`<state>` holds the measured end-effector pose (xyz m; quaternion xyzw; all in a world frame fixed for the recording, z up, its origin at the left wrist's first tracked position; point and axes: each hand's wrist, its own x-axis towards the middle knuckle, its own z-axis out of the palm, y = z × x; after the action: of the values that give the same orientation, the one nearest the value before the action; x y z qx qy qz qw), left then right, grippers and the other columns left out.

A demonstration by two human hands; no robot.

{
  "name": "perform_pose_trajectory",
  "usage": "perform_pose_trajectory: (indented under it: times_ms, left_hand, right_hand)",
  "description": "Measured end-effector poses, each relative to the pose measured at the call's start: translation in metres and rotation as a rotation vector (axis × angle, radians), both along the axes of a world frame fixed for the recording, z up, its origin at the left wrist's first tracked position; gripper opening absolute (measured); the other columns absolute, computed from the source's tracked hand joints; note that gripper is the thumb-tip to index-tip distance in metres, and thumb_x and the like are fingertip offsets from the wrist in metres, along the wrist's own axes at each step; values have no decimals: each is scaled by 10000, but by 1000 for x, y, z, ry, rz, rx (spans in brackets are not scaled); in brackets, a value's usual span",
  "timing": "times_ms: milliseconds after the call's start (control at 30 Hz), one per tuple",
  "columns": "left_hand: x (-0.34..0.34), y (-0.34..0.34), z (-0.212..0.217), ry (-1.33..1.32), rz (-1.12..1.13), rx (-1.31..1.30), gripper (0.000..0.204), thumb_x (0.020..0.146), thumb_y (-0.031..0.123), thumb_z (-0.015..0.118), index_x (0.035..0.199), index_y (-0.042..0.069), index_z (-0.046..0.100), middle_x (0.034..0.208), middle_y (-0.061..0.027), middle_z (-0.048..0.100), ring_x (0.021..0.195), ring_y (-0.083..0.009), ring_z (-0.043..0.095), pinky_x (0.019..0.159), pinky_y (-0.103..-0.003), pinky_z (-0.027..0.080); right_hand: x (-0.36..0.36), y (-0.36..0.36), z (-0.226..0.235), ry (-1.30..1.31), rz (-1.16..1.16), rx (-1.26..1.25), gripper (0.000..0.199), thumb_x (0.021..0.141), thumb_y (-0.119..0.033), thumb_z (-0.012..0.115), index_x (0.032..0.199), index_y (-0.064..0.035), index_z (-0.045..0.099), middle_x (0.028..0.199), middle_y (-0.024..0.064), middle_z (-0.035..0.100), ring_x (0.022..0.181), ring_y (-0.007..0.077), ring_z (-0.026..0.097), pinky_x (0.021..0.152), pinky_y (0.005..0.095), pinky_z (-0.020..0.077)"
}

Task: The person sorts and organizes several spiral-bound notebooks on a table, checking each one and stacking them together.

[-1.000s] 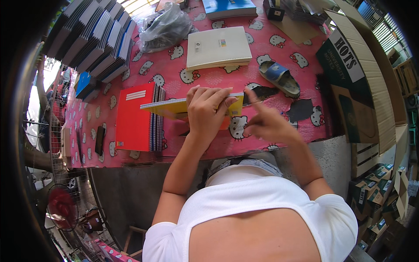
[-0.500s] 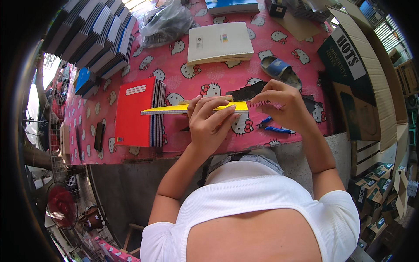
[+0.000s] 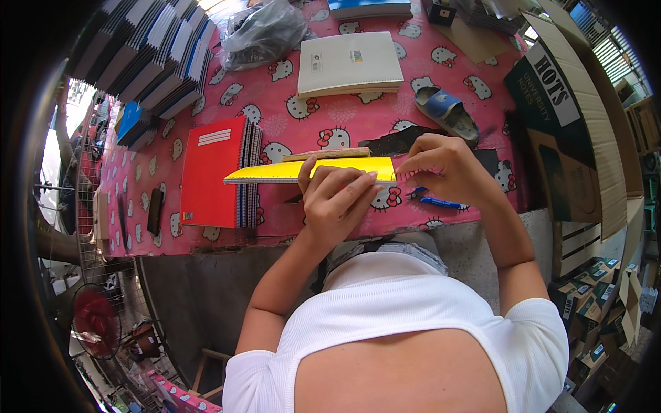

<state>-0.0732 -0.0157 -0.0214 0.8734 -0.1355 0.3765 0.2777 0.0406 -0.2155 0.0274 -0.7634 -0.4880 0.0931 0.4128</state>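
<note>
My left hand (image 3: 336,201) grips a yellow-covered notebook (image 3: 275,171) near its right end, holding it nearly edge-on above the table's front part. Its left end overlaps a stack of red notebooks (image 3: 213,172) with dark spiral bindings. At the notebook's right corner, my right hand (image 3: 444,165) is closed in a pinch on the end of a thin spiral coil, now mostly hidden by the fingers. Just behind the yellow notebook lies a narrow wooden strip (image 3: 327,154). Blue-handled cutters (image 3: 441,202) rest below my right hand, partly covered by it.
A pink patterned cloth (image 3: 275,113) covers the table. Farther back lie white-covered notebooks (image 3: 350,63), a blue slipper (image 3: 446,111) and a clear plastic bag (image 3: 265,34). Tall notebook stacks (image 3: 148,58) stand far left; a large cardboard box (image 3: 561,131) stands at the right.
My right hand has come closer to the yellow notebook's corner, and the coil stretch that showed between them is mostly out of sight. The notebook has tilted, showing more yellow cover.
</note>
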Motion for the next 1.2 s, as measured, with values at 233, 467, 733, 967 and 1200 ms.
perform_pose_trajectory:
  times_ms: [233, 467, 733, 967, 1200]
  left_hand:
    - [25, -6, 22, 112, 149, -75, 222, 696, 173, 803, 896, 95, 744, 788, -13, 678, 755, -164, 599, 1017, -373, 279]
    - [28, 1, 15, 104, 88, -76, 160, 690, 196, 804, 830, 145, 745, 796, 24, 673, 782, -146, 584, 1009, -388, 243]
    - [-1, 4, -9, -10, 2, 65, 162, 716, 149, 768, 863, 206, 731, 856, 78, 652, 845, -113, 588, 1082, -435, 128]
    - [-10, 4, -17, -39, 0, 113, 156, 724, 153, 762, 871, 197, 734, 852, 83, 656, 826, -99, 583, 1087, -435, 94]
    - [-2, 9, -8, -38, -44, 94, 204, 703, 174, 782, 903, 184, 742, 841, 68, 662, 761, -96, 572, 1059, -412, 141]
  right_hand:
    - [7, 4, -2, -308, -126, 202, 297, 658, 96, 721, 926, -32, 711, 808, 61, 598, 722, 200, 602, 628, 287, 479]
    - [22, 5, -5, 265, -67, 81, 242, 686, 77, 726, 904, -26, 702, 856, 28, 616, 729, 102, 565, 614, 247, 436]
    - [8, -4, -8, 286, -53, 97, 243, 693, 6, 767, 926, -41, 720, 822, 26, 635, 717, 96, 580, 616, 249, 449]
    - [-4, 3, -15, 174, 64, 75, 228, 657, -5, 783, 878, -46, 741, 768, 61, 652, 696, 160, 625, 599, 277, 473]
    - [-6, 5, -10, 52, 45, 93, 229, 633, 17, 779, 846, -63, 750, 777, 57, 639, 701, 163, 625, 598, 278, 485]
